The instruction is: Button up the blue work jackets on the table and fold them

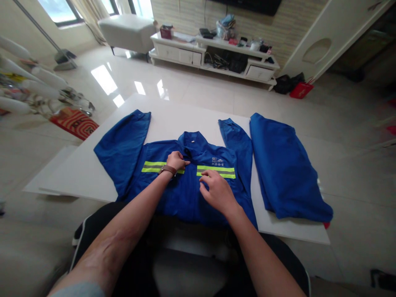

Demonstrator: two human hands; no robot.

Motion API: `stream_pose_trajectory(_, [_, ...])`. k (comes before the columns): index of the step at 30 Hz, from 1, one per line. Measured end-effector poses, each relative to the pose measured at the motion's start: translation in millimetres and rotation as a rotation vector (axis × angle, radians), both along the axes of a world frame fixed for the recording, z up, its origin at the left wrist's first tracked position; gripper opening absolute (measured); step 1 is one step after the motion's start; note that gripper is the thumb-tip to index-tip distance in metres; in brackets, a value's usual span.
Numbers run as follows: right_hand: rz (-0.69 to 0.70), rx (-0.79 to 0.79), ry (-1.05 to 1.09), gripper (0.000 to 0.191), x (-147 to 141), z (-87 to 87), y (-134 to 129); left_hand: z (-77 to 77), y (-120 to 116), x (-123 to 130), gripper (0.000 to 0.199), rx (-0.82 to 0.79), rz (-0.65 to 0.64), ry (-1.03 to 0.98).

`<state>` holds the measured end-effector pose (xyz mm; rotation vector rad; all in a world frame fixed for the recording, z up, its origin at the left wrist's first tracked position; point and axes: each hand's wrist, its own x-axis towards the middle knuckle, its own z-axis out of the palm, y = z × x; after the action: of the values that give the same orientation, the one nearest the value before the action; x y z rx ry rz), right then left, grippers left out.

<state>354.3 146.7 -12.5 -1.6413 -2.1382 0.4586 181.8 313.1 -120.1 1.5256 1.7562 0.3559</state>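
Observation:
A blue work jacket [185, 194] with yellow-green and grey reflective strips lies front up on a white table [173, 113], its collar pointing away from me and both sleeves bent upward. My left hand [177, 161], with a brown watch on the wrist, rests at the upper front of the jacket near the placket, fingers curled; whatever they pinch is too small to make out. Over the strip on the right side, below the white logo, my right hand [215, 189] hovers or lightly touches the cloth, its fingers apart and holding nothing.
Folded blue cloth [281, 169] lies at the table's right end, partly over the edge. Beyond the table stand a white TV cabinet [182, 53] with clutter and a white bench [126, 33]. A red patterned bag [74, 123] is on the floor at the left.

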Motion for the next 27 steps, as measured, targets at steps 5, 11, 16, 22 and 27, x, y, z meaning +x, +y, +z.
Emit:
stream_pose_trajectory(5, [0.01, 0.009, 0.004, 0.015, 1, 2.4, -4, -1.2, 7, -3, 0.039, 0.027, -0.012, 0.032])
stream_pose_trajectory(11, [0.015, 0.012, -0.028, 0.014, -1, 1.7, -1, 20.8, 3, 6, 0.034, 0.078, -0.174, 0.214])
stream_pose_trajectory(16, [-0.122, 0.032, -0.077, 0.014, 8, -10.8, 20, 63.7, -34, 25, 0.02, 0.223, -0.391, 0.364])
stream_pose_trajectory(22, [-0.335, -0.012, -0.045, 0.011, 17, -42.3, 43, 89.2, -90, 21, 0.026, 0.129, -0.682, 0.336])
stream_pose_trajectory(27, [-0.441, 0.043, -0.094, 0.025, -12, -50.2, 75, 96.2, -101, 14, 0.031, 0.109, -0.759, 0.277])
